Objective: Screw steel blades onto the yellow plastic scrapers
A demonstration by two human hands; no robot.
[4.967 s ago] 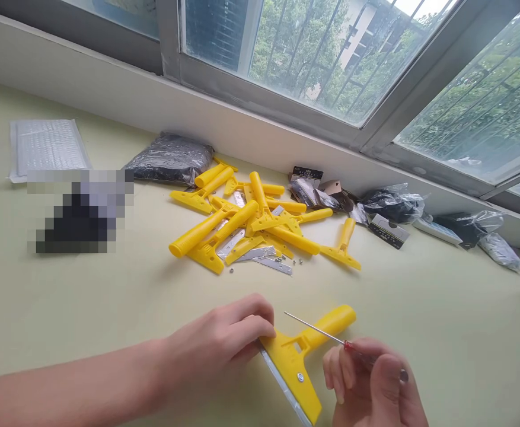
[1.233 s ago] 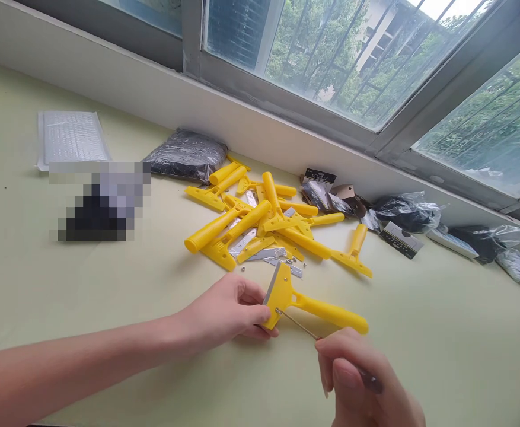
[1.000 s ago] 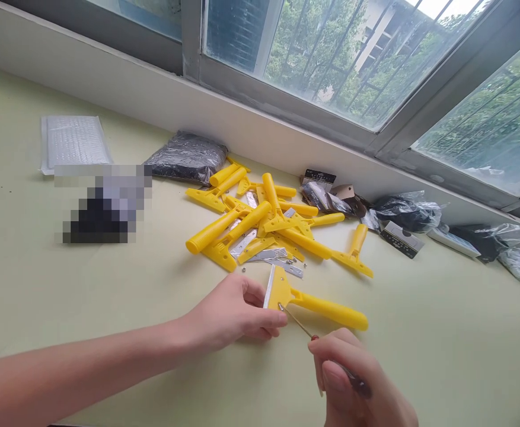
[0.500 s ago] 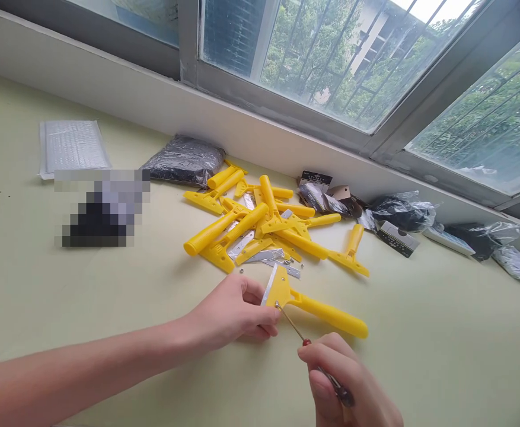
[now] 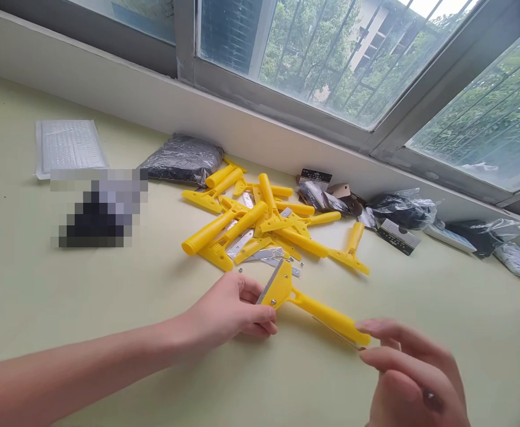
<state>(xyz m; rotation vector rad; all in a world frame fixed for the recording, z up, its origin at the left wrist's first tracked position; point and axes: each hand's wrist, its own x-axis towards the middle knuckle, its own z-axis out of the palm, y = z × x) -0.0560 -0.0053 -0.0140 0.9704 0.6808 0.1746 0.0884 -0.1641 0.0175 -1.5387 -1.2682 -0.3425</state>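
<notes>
My left hand [image 5: 230, 308] pinches the lower corner of a yellow scraper [image 5: 326, 314] with a metal blade along its head. A screw [image 5: 273, 302] sits in one hole of the head, close to my thumb. My right hand [image 5: 417, 370] is at the end of the scraper's handle, its index finger reaching over or against that end. It is closed around a screwdriver [image 5: 337, 333], whose thin shaft runs just below the handle; its dark grip is mostly hidden in the palm.
Beyond my hands lies a heap of yellow scraper parts [image 5: 246, 225] with loose metal blades [image 5: 262, 255] and small nuts [image 5: 241, 270]. A dark plastic-wrapped package [image 5: 182, 157], a bubble-wrap pouch [image 5: 70, 145], and bagged items [image 5: 402, 207] line the window side.
My right hand has moved right with the screwdriver, whose tip has left the screw. The scraper has tilted slightly in my left hand, which stays at its corner.
</notes>
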